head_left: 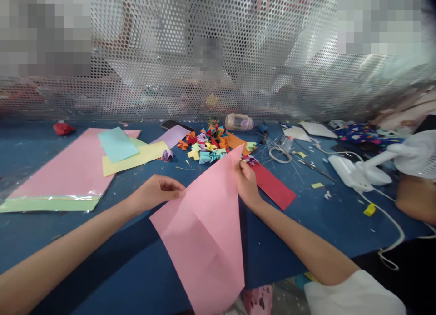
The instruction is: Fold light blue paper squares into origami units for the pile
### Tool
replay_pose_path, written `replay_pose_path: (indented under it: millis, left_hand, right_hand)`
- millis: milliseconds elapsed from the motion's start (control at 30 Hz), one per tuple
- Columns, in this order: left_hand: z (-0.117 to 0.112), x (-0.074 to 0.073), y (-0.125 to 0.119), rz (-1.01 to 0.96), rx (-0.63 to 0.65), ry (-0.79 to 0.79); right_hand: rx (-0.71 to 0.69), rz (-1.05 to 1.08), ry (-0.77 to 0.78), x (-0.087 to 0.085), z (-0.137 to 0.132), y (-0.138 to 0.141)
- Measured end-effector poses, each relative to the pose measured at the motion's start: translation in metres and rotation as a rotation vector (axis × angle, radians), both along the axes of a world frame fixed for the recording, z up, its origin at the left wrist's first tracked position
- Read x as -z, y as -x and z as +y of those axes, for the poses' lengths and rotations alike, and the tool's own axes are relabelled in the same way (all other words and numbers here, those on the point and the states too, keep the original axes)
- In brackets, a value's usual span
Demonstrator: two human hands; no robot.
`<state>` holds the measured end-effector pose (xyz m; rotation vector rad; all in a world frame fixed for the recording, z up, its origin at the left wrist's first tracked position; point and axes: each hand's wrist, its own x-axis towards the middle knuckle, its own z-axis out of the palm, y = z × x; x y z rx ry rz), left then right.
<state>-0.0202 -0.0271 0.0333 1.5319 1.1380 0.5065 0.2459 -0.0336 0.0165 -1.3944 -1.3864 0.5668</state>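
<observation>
A large sheet of pink paper (pixel 211 224) hangs tilted between my two hands, with a faint crease across its middle. My left hand (pixel 163 190) pinches its upper left edge between thumb and fingers. Near the top right corner, my right hand (pixel 245 181) grips the opposite edge with curled fingers. The sheet's lower end drops past the table's front edge. Just behind it lies a pile of small folded paper pieces (pixel 209 144) in several colours. A red paper strip (pixel 274 183) lies beside my right hand, partly covered by it.
At left, a plastic-wrapped stack of pink paper (pixel 64 169) carries a blue sheet (pixel 118 144) and a yellow strip (pixel 136 159). A clear bottle (pixel 238 122) lies behind the pile. Right are a tape ring (pixel 279 155), scissors (pixel 318 169) and a white fan (pixel 354 172) with its cable. Perforated metal (pixel 163 56) rises behind.
</observation>
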Motion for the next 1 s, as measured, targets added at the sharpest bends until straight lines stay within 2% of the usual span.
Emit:
replay_pose_path:
  millis: [200, 400, 533, 633, 800, 933, 1000]
  left_hand:
    - [-0.003, 0.005, -0.002, 0.013, 0.068, -0.001]
    - [-0.010, 0.004, -0.009, 0.016, 0.085, 0.028]
    - [-0.010, 0.008, -0.011, 0.010, 0.082, 0.057]
    - [-0.008, 0.015, -0.010, 0.015, 0.098, 0.046]
    - [-0.008, 0.022, -0.009, 0.004, 0.118, 0.040]
    - [-0.008, 0.021, -0.009, -0.007, 0.118, 0.023]
    - [-0.008, 0.020, -0.009, -0.009, 0.122, 0.014]
  right_hand:
    - [0.037, 0.065, -0.026, -0.002, 0.006, -0.007]
    - [0.116, 0.091, -0.010, -0.003, 0.009, -0.013]
    - [0.121, 0.064, -0.021, -0.004, 0.006, -0.011]
    - [0.085, 0.029, -0.025, -0.006, 0.005, -0.010]
    - [-0.087, -0.107, -0.007, -0.011, 0.009, -0.016]
    - [0.059, -0.127, -0.081, -0.025, 0.008, -0.025]
    - [0.125, -0.116, -0.208, -0.037, 0.002, -0.027]
